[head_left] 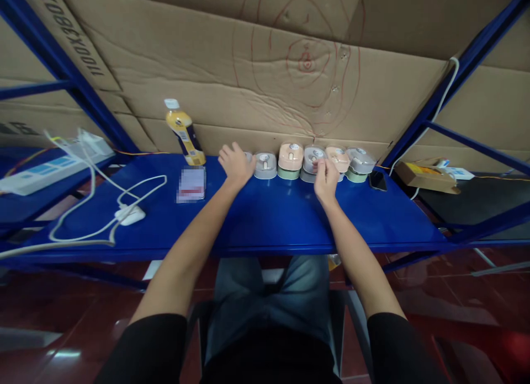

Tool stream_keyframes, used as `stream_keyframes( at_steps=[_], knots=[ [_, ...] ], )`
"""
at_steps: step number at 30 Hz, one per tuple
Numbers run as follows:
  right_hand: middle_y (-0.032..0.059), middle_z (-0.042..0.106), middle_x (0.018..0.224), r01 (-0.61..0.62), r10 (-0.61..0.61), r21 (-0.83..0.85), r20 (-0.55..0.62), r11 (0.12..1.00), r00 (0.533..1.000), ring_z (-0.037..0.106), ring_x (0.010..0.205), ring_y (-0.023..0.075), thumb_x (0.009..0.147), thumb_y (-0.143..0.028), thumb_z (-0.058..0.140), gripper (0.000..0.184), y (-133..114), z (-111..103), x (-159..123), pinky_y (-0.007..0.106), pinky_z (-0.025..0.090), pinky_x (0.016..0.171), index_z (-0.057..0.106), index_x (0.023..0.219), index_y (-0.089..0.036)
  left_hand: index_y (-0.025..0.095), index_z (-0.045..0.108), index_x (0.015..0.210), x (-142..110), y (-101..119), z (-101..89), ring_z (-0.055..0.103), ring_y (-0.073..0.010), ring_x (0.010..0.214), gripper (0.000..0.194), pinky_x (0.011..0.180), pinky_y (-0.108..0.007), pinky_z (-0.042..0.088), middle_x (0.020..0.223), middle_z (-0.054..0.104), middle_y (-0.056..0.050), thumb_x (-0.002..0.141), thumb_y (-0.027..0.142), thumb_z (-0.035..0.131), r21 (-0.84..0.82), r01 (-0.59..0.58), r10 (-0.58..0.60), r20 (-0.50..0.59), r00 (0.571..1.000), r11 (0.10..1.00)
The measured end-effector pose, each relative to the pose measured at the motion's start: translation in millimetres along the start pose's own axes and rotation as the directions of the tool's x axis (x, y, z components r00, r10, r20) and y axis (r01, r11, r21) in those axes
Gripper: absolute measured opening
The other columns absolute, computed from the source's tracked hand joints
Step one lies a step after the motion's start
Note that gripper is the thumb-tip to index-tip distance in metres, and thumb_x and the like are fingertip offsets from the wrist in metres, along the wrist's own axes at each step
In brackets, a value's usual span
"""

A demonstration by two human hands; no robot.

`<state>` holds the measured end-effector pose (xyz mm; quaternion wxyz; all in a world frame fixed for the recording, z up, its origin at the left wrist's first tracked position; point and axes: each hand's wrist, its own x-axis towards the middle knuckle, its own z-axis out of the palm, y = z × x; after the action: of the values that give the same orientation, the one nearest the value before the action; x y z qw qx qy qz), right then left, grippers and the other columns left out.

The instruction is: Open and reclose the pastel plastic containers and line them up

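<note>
My left hand (237,164) has its fingers spread beside a small grey container (248,156), mostly hidden behind the thumb side; whether they touch is unclear. Just right of it sits a single grey container (265,166) with a clear lid. A pink container on a green one (290,160) follows. My right hand (326,180) is in front of a grey stack (313,155), fingers curled together near its right side; anything between them is hidden. Behind that hand is a pink-topped stack (338,159), and a grey-on-green stack (361,162) stands at the right end.
A yellow drink bottle (186,133) stands at the back left, with a blurred card (191,184) before it. A white charger (130,214) and cables lie further left on the blue shelf (273,218). A phone (377,181) lies right. Cardboard (199,69) walls the back.
</note>
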<state>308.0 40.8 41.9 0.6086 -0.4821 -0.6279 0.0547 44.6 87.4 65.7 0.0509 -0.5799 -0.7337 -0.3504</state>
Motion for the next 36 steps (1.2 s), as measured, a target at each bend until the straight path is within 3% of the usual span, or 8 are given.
stream_keyframes(
  at_steps=[8,15,19,21,23,27,31,36],
  knots=[
    [0.0141,0.071,0.106,-0.004,0.012,-0.09,0.085,0.996,0.996,0.068,0.105,0.0341,0.106,-0.066,0.018,0.069,4,2,-1,0.059,0.054,0.099,0.071,0.121,-0.024,0.006,0.046,0.14,7,-30,11.9,0.056,-0.0506,0.133,0.084,0.106,-0.059,0.047,0.142,0.054,-0.037,0.077,0.052,0.079,0.028,0.12,-0.123,0.222,0.967,0.992],
    [0.0102,0.07,0.092,0.004,-0.002,-0.059,0.022,0.998,1.0,0.069,0.096,0.0316,0.106,-0.063,0.033,0.054,0,0,-1,0.056,0.057,0.094,0.072,0.103,-0.026,0.008,0.048,0.137,5,-46,-10.0,0.058,-0.051,0.131,0.083,0.107,-0.06,0.05,0.14,0.055,-0.033,0.074,0.049,0.083,-0.008,0.141,-0.136,0.211,0.968,0.99],
    [0.0132,0.071,0.102,0.013,-0.006,-0.052,0.117,0.999,0.993,0.068,0.101,0.0332,0.103,-0.059,0.045,0.045,-15,-2,-4,0.058,0.056,0.097,0.072,0.107,-0.024,0.013,0.044,0.142,-12,-53,-40.2,0.056,-0.0452,0.135,0.081,0.114,-0.057,0.047,0.142,0.056,-0.026,0.077,0.043,0.082,-0.156,-0.09,0.107,0.105,0.989,0.984],
    [0.0144,0.07,0.115,0.086,-0.077,-0.032,0.217,0.996,0.973,0.066,0.111,0.0346,0.097,-0.061,0.059,0.043,-25,-3,-8,0.057,0.055,0.101,0.07,0.117,-0.025,0.018,0.042,0.147,-26,-51,-50.9,0.053,-0.0402,0.14,0.085,0.12,-0.053,0.043,0.148,0.055,-0.019,0.075,0.04,0.083,-0.278,-0.324,0.367,0.118,0.923,0.904],
    [0.0148,0.064,0.136,0.195,-0.182,-0.002,0.351,0.981,0.919,0.06,0.129,0.0376,0.086,-0.063,0.075,0.059,-33,-2,-13,0.058,0.05,0.112,0.066,0.132,-0.027,0.021,0.04,0.15,-40,-46,-54.2,0.052,-0.0386,0.143,0.093,0.123,-0.051,0.04,0.154,0.053,-0.015,0.07,0.039,0.085,-0.404,-0.475,0.586,0.216,0.781,0.782],
    [0.0144,0.045,0.162,0.328,-0.295,0.068,0.633,0.942,0.715,0.04,0.153,0.0418,0.065,-0.068,0.092,0.108,-40,4,-23,0.06,0.035,0.127,0.049,0.155,-0.029,0.022,0.039,0.156,-64,-35,-42.3,0.05,-0.041,0.147,0.106,0.124,-0.053,0.04,0.16,0.049,-0.016,0.063,0.036,0.087,-0.574,-0.514,0.754,0.328,0.569,0.638],
    [0.0154,0.055,0.154,0.306,-0.233,0.046,0.756,0.951,0.611,0.053,0.143,0.0429,0.059,-0.069,0.094,0.12,-36,12,-31,0.061,0.045,0.12,0.043,0.16,-0.029,0.022,0.036,0.158,-75,-33,-27.8,0.054,-0.0406,0.144,0.111,0.12,-0.055,0.045,0.157,0.053,-0.017,0.062,0.039,0.089,-0.654,-0.433,0.762,0.372,0.53,0.62],
    [0.0178,0.062,0.142,0.294,-0.146,-0.057,0.77,0.954,0.621,0.06,0.133,0.0455,0.059,-0.072,0.092,0.115,-34,15,-33,0.062,0.051,0.111,0.051,0.155,-0.025,0.022,0.033,0.16,-77,-42,-16.7,0.057,-0.0392,0.141,0.112,0.117,-0.053,0.046,0.151,0.059,-0.017,0.065,0.047,0.089,-0.681,-0.355,0.733,0.403,0.548,0.641]
  ],
)
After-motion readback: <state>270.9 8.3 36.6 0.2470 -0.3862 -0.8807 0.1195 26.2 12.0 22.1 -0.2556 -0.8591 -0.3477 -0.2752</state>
